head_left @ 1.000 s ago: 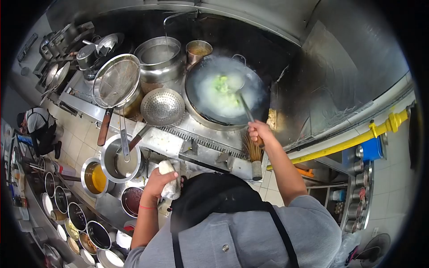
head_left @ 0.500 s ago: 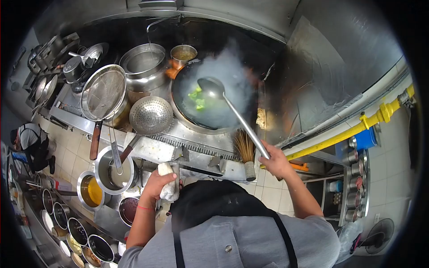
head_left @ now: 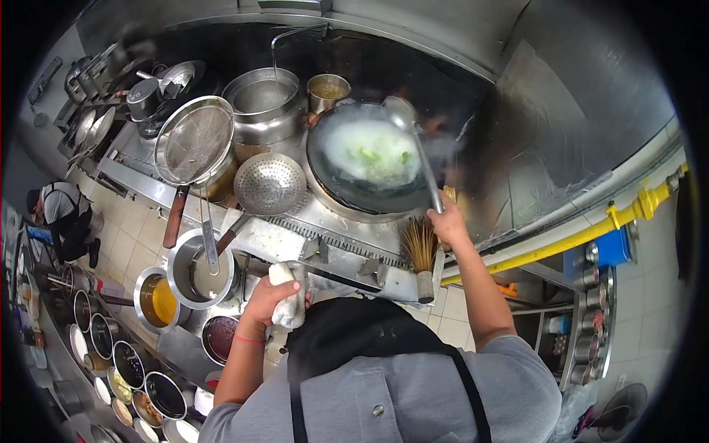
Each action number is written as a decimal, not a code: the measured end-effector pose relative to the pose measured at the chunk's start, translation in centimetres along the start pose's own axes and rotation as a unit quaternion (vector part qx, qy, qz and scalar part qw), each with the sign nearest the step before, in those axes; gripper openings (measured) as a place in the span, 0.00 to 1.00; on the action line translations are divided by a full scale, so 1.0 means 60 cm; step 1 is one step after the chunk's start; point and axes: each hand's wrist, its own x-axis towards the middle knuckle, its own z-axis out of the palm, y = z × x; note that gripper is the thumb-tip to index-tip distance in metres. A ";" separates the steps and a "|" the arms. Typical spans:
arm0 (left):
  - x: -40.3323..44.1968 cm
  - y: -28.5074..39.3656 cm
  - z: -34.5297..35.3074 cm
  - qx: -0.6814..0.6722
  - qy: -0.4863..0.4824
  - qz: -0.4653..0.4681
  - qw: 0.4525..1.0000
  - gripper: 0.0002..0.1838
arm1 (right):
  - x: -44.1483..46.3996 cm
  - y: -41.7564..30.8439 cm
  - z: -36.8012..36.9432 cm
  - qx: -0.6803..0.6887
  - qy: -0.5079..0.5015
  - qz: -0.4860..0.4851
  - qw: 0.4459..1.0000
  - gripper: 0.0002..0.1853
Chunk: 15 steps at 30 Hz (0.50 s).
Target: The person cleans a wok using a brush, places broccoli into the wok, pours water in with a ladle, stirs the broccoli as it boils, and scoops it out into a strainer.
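A black wok (head_left: 354,193) on the stove holds green pieces (head_left: 373,155) in pale liquid, partly veiled by steam. My right hand (head_left: 448,220) is closed on the handle of a long metal ladle (head_left: 428,166), whose bowl hangs over the wok's far right rim. My left hand (head_left: 267,299) grips a folded white cloth (head_left: 287,295) close to the apron, below the stove's front edge. A bamboo brush (head_left: 420,255) stands beside my right hand, bristles up.
Left of the wok are a perforated skimmer (head_left: 270,184), a mesh strainer (head_left: 195,140) and a large pot (head_left: 262,125). Bowls and a pot of yellow liquid (head_left: 162,301) are at lower left. Another person (head_left: 63,221) crouches far left. A yellow pipe (head_left: 576,238) runs at right.
The ladle bowl has gone from over the green pieces to the wok's far right rim. Steam is thinner than half a second ago. My left hand still holds the cloth.
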 end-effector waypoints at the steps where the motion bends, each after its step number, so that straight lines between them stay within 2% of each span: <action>1: 0.000 -0.010 -0.008 -0.025 0.006 0.002 1.000 0.18 | 0.012 0.040 0.016 -0.057 0.072 -0.101 0.991 0.30; 2: -0.005 -0.015 -0.016 -0.049 0.016 0.004 0.999 0.18 | 0.006 0.029 0.009 -0.053 0.067 -0.102 0.991 0.30; 4: -0.017 -0.017 -0.017 -0.027 0.043 0.003 0.999 0.19 | -0.008 -0.030 0.006 0.059 -0.024 0.125 0.990 0.22; 5: -0.020 -0.016 -0.018 -0.026 0.029 -0.006 0.999 0.18 | -0.008 -0.006 0.022 0.160 -0.046 0.133 0.977 0.18; 6: -0.023 -0.017 -0.018 -0.030 0.023 -0.011 0.999 0.18 | -0.014 0.020 0.040 0.259 -0.080 0.140 0.952 0.14; 7: -0.020 -0.026 -0.023 -0.033 0.019 -0.002 0.999 0.19 | -0.041 -0.022 0.023 0.382 -0.130 0.218 0.889 0.10; 8: -0.019 -0.036 -0.027 -0.040 0.024 0.011 0.999 0.21 | -0.047 -0.014 0.020 0.396 -0.154 0.260 0.867 0.10; 9: -0.025 -0.037 -0.025 -0.043 0.030 0.019 0.998 0.21 | -0.061 -0.016 0.006 0.453 -0.183 0.268 0.830 0.09; 10: -0.030 -0.036 -0.027 -0.047 0.034 0.025 0.998 0.20 | -0.060 0.012 0.000 0.465 -0.199 0.278 0.817 0.11; 12: -0.033 -0.039 -0.038 0.078 0.095 0.036 0.992 0.19 | -0.075 -0.013 -0.033 0.347 -0.216 0.281 0.869 0.16; 15: -0.050 -0.032 -0.028 0.084 0.132 0.061 0.986 0.19 | -0.044 0.000 -0.017 0.261 -0.140 0.227 0.928 0.19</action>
